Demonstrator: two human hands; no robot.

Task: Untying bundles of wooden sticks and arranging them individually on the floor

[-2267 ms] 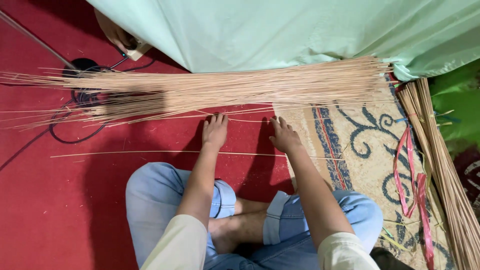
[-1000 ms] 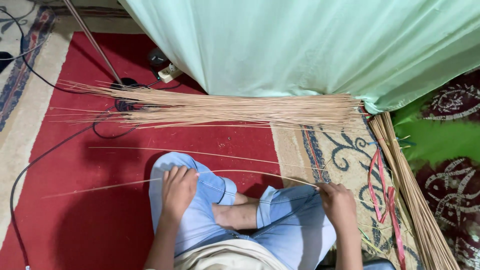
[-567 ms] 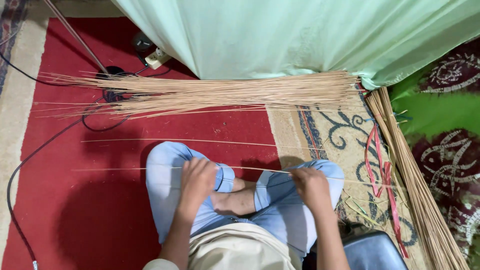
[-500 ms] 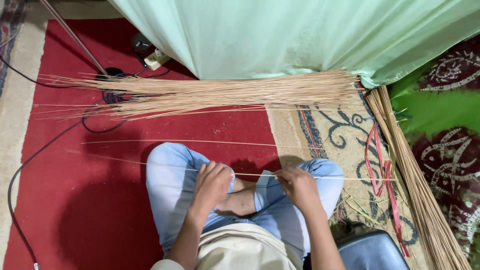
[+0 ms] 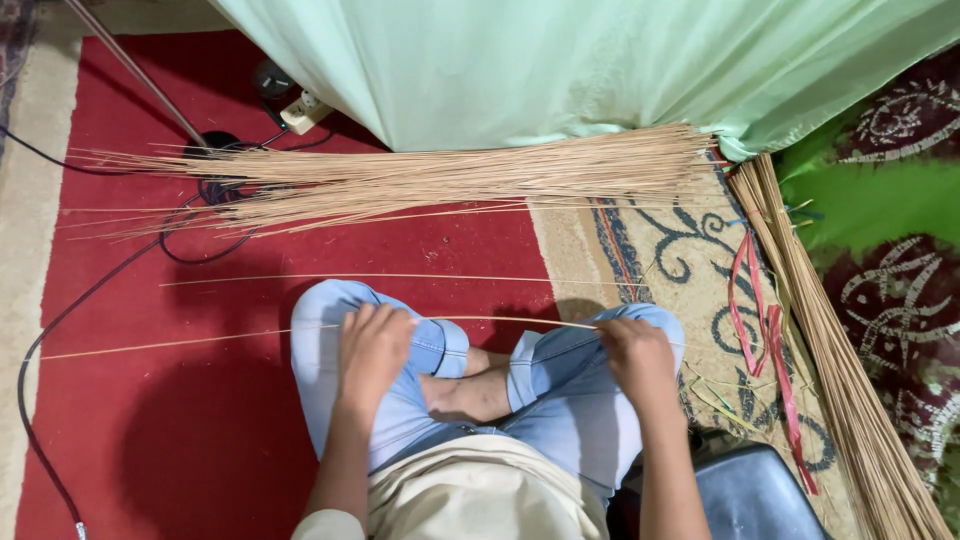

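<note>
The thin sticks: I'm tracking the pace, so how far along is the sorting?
Looks early. In hand: one thin stick held across the knees by the left hand and right hand. Possibly done: a bundle lying at the right. Left: a loose stick on the red carpet and the big pile beyond.

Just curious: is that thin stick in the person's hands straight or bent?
Slightly bent: the thin stick arches gently between the left hand and right hand across the knees.

Single head-worn view, steeply downward and close over lap, crossed legs and red carpet (image 5: 200,440).
</note>
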